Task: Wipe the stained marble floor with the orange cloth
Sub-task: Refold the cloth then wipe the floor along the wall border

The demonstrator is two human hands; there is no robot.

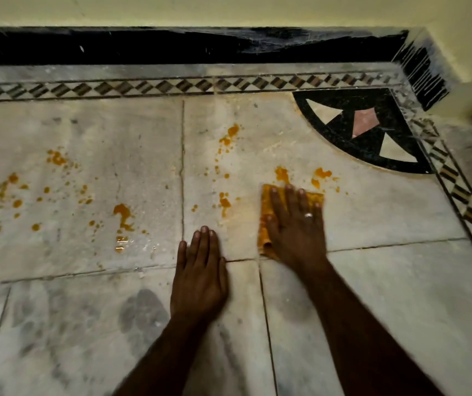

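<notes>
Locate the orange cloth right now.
Head view, right of centre: the orange cloth lies flat under the right hand, just below two orange stains.

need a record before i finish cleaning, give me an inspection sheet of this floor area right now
surface: pale grey marble floor, splattered with orange liquid stains on both slabs ahead.
job's things: folded orange cloth lying flat on the floor, just below two of the stains.
clutter: nothing seen.
grips: right hand presses flat on the cloth, fingers straight, silver ring on one finger; left hand flat on bare floor, holding nothing.
cables: nothing seen.
surroundings: black quarter-circle inlay, checkered border strip, black skirting, cream wall.
</notes>
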